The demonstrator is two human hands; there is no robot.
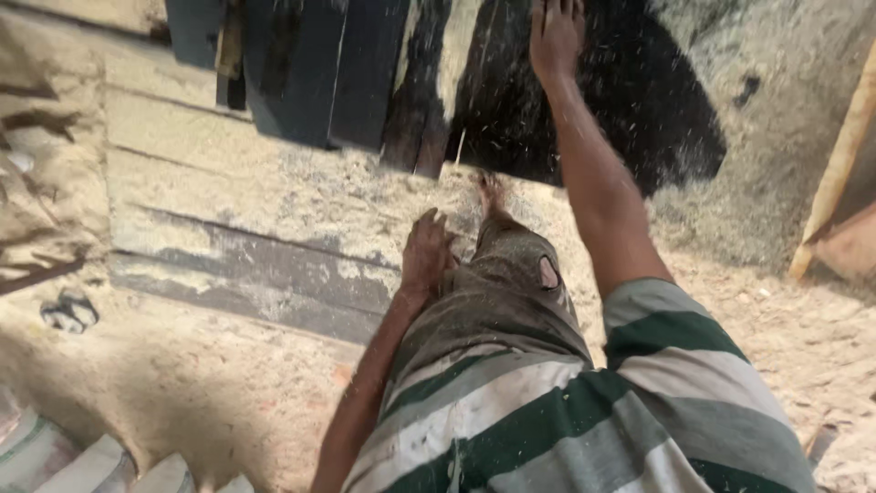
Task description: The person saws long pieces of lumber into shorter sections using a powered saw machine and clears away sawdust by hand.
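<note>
Where the view looks down the person's own body, the largest thing is the sawdust-covered ground [274, 383], pale and loose, spread across the whole lower scene. Across it lie long wooden planks [255, 274], dusted over, running left to right beneath the knee. Above them, a dark panel [639, 110] stands or leans at the top of the view, its face speckled with sawdust. Beside it to the left rest several dark boards [301, 64], set close together, edges touching. A pale timber strip [839, 155] leans at the far right edge.

The right hand [555, 32] is stretched forward at full reach and lies on the dark panel near its upper part. Its fingertips pass out of frame, so whether the fingers are spread or curled cannot be told.

The left hand [427, 256] rests against the bent knee, just above the planks, fingers loosely bent and close together, grasping nothing.

A bare foot [491, 192] stands in the sawdust just below the panel's lower edge. White sacks [82, 466] show at the lower left corner.
</note>
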